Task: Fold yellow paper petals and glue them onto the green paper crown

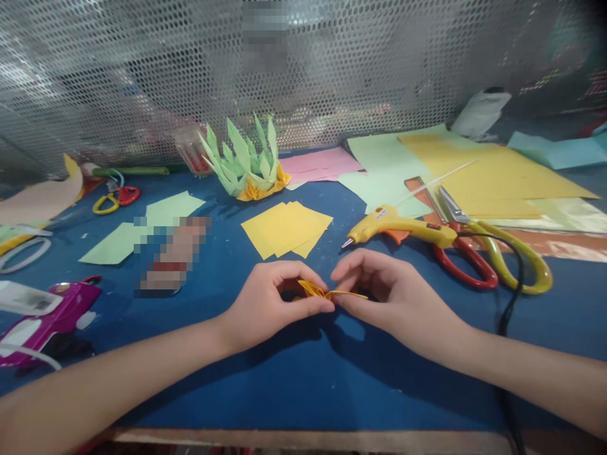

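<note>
Yellow folded paper piece [327,292] pinched between left hand [265,306] and right hand [393,297], both grips clamped on it, over blue table [303,379]

two glue guns [396,229], three scissors [462,256], two hands [265,303]

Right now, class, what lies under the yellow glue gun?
Under the yellow glue gun: blue table, a pale green sheet, and red-handled scissors beneath its rear. The scissors' pivot is covered.
</note>
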### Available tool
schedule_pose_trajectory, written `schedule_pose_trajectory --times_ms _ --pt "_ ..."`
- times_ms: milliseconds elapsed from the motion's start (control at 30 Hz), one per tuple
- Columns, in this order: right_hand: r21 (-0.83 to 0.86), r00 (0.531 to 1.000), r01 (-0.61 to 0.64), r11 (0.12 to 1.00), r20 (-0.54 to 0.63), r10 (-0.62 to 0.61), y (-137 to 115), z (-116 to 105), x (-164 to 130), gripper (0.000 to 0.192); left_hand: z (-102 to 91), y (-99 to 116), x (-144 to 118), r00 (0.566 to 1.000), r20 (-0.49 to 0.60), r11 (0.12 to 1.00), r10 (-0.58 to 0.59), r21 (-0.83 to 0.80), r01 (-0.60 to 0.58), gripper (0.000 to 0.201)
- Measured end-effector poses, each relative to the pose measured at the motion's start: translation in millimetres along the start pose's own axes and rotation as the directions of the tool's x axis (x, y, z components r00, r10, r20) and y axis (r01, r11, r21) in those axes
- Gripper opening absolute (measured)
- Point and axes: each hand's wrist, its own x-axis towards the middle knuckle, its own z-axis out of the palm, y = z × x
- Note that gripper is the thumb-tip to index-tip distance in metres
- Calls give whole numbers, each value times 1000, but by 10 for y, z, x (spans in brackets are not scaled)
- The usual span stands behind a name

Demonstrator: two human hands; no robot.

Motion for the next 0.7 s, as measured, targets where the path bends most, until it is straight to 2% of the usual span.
schedule_pose_trajectory --times_ms 200,300,400,500,567,600,700 --pt "72 996 -38 997 81 33 -14 1 5 18 -8 13 -9 999 27 998 35 44 -36 13" --pt "90 994 -5 996 107 -5 -3 6 23 23 -16 0 -12 997 62 999 40 19 -41 14" --pt "-3 994 78 997 72 -78 13 11 32 20 -25 -27 -2 996 52 995 69 67 -72 10" --pt "-168 975 216 962 -10 -220 28 8 13 17 -29 -49 12 984 7 969 180 168 -179 4" --pt "-279 926 362 890 -4 -378 24 0 -17 20 -29 -51 5 953 -33 924 301 258 -283 5" --pt "-330 886 445 833 29 -462 15 -6 -36 23 -27 -48 -6 930 -44 892 364 302 -335 7" --pt "-433 728 659 615 163 -666 -30 -22 -90 32 -19 -26 -56 848 -15 787 531 380 -486 11"
